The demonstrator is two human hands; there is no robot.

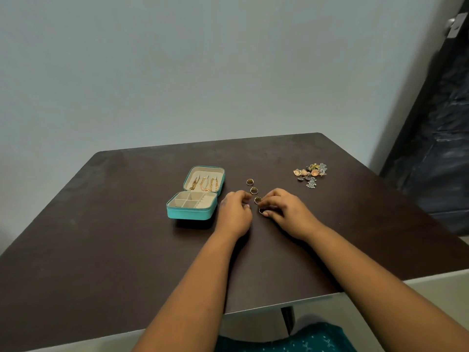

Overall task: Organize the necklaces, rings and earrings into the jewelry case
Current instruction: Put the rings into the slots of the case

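A teal jewelry case [189,214] lies open left of centre on the dark table. Gold necklaces [205,183] hang inside its raised lid, and its base shows cream compartments [193,201]. To its right, several gold rings lie in a row: the farthest ring [250,182], a second ring [253,190], a third ring [257,199] and the nearest ring [261,211]. My right hand [285,212] pinches the nearest ring, with a fingertip by the third. My left hand [234,213] rests beside the row with loosely curled fingers, and nothing shows in it.
A pile of mixed gold and silver earrings [311,172] lies at the far right of the table [101,237]. A pale wall stands behind the table. A dark door [436,123] is at the right, and the table's near edge runs across my lap.
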